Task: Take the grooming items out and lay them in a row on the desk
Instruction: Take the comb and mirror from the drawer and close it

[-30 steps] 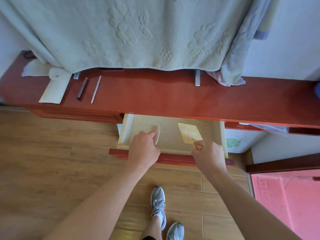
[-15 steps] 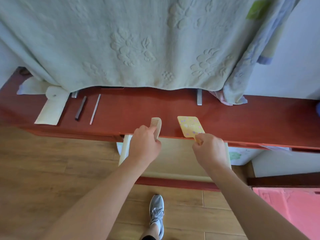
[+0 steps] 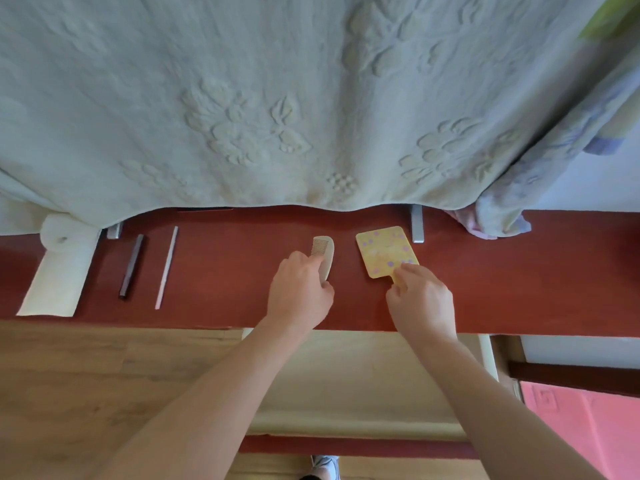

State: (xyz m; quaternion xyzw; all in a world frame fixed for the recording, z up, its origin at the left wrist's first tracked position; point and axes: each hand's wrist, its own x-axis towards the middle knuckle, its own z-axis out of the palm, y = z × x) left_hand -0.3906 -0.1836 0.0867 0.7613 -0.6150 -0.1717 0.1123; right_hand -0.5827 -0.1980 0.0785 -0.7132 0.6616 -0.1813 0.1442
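Observation:
My left hand (image 3: pixel 300 293) grips the lower end of a small cream comb (image 3: pixel 323 252), whose toothed end lies on the red desk (image 3: pixel 235 271). My right hand (image 3: pixel 420 299) pinches the handle of a yellow hand mirror (image 3: pixel 385 251) with purple dots, its back facing up on the desk just right of the comb. Further left on the desk lie a dark narrow stick (image 3: pixel 131 266) and a thin white stick (image 3: pixel 167 267), side by side. Below the desk edge the pale wooden drawer (image 3: pixel 363 382) stands pulled out.
A large pale green cloth (image 3: pixel 242 98) hangs over the back of the desk. A white paper roll (image 3: pixel 59 268) lies at the left. A bluish cloth (image 3: pixel 502 216) and a metal bracket (image 3: pixel 417 228) are at the right. Wooden floor lies below, a pink mat (image 3: pixel 585 431) to the right.
Both hands lifted the comb and the mirror out of the drawer and brought them forward onto the desk top. The camera has tilted up toward the desk.

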